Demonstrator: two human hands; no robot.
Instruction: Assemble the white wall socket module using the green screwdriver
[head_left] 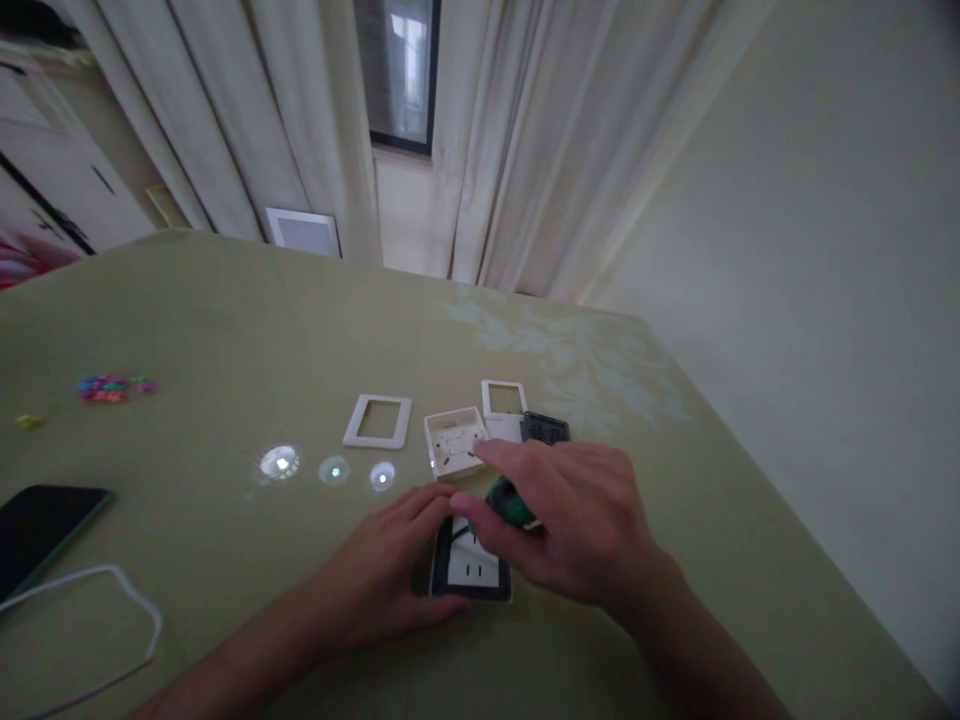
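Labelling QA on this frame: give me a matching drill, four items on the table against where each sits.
Things:
1. white frame
2. phone
3. socket plate
4. coloured beads

Places:
A. under both hands, near edge
B. far left, beyond the phone
C. left edge, beside a white cable
D. middle of the table, left of the open white box

Pairs: 1-D, 2-C, 3-A, 4-B.

The left hand steadies the socket plate; the right hand grips a green-handled tool over it.
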